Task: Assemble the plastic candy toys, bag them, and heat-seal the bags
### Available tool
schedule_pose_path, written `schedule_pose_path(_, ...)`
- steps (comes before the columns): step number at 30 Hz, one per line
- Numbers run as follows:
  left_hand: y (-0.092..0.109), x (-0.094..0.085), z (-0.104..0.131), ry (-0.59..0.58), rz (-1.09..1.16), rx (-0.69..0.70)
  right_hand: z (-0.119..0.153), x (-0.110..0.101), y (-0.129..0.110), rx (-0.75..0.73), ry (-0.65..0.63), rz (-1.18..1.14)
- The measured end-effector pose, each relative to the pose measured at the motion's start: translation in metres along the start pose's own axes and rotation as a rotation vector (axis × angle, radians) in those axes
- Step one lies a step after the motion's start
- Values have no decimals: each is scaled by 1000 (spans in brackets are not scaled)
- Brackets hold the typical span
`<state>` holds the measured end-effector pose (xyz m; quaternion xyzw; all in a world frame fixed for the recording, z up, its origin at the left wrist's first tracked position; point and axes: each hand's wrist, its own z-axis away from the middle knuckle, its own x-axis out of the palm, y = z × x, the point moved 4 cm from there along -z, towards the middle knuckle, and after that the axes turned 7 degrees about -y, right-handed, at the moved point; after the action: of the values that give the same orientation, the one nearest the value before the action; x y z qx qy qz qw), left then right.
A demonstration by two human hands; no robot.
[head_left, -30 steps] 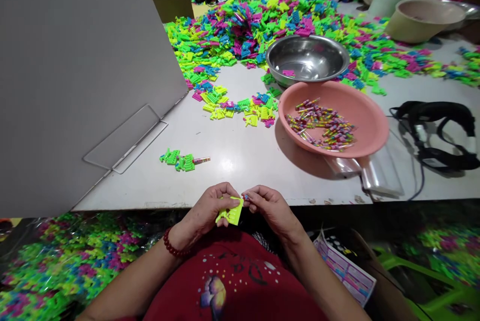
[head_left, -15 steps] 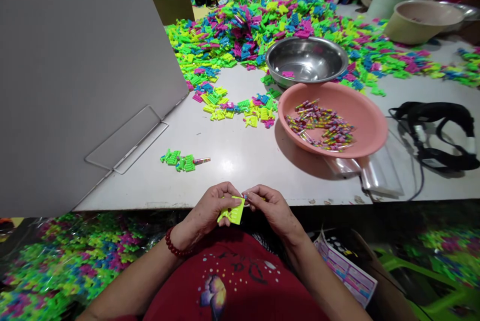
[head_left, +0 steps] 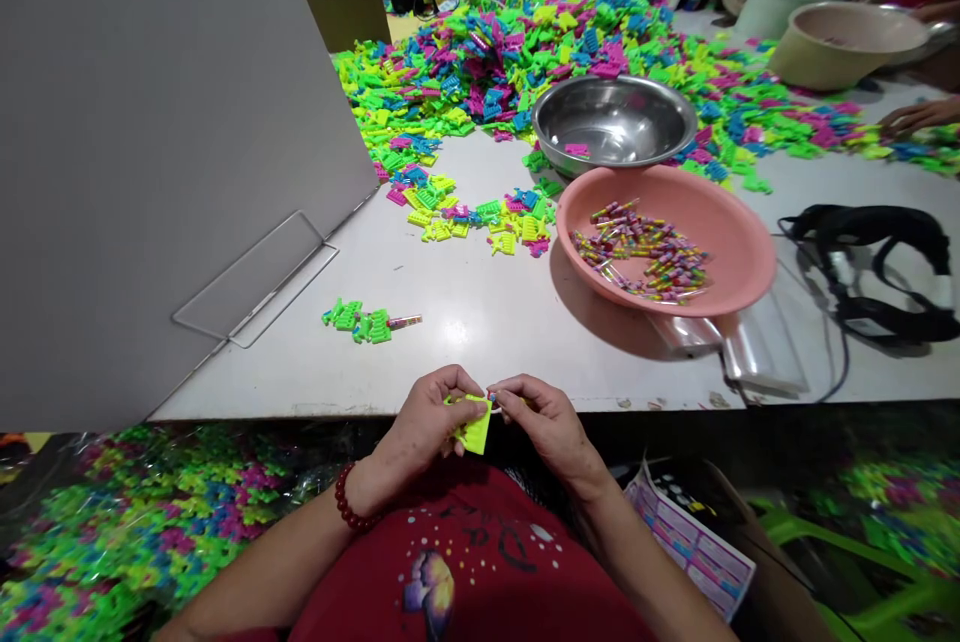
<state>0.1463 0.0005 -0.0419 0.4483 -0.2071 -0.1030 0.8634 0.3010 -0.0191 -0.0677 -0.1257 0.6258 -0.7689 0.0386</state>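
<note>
In the right hand (head_left: 546,424), a tube (head_left: 492,399) (slim) points left, crosswise.

With 12 o'clock at the table side of the shirt front, a deep red shirt (head_left: 480,602) covers the torso. Its print has a butterfly (head_left: 429,590) in purple and pale yellow at about 8 o'clock. Looping dark lettering (head_left: 514,546) runs towards 1 o'clock, too distorted to read in full. Small pale dots, some white, scatter around both. At 10 o'clock, a bracelet (head_left: 351,500) of round, dark red beads circles the wrist of the left hand (head_left: 424,420).
</note>
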Motion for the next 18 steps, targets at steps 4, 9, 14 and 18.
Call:
schedule_pose_path(4,-2,-1,-5,-62,99,-49,2,1,0,-23,48,-40)
schedule_pose_path(9,-3,-1,-7,-137,180,-47,4,2,6,3,49,-149)
schedule_pose_path(14,2,-3,-3,-118,169,-8,4,-3,-2,-3,28,-142)
schedule_pose_path(18,2,-4,-3,-110,206,-7,4,-3,-7,-12,-27,-58)
